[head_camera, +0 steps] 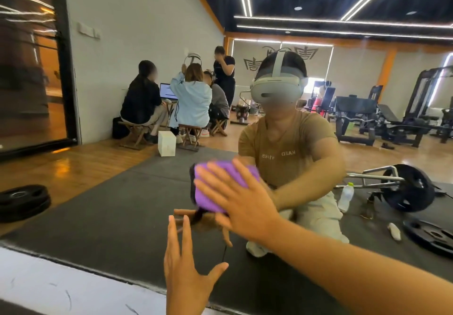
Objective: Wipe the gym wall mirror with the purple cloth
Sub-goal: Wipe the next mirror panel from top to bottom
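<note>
Inspector: Cloth position?
Aide: purple cloth (pixel 221 187) is lying flat on the mirror (pixel 110 192), right hand (pixel 241 203) pressing it, fingers straight. Left hand (pixel 186 273) is hovering below the cloth, fingers spread, holding nothing.
Inspector: Handling?
Aide: Likely soft, light; palm pressure is suiting it.

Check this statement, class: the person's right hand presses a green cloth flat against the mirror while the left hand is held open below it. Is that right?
Not quite. The head view shows the cloth is purple, not green. The rest holds: the right hand presses it flat against the mirror, and the left hand is open below.
</note>
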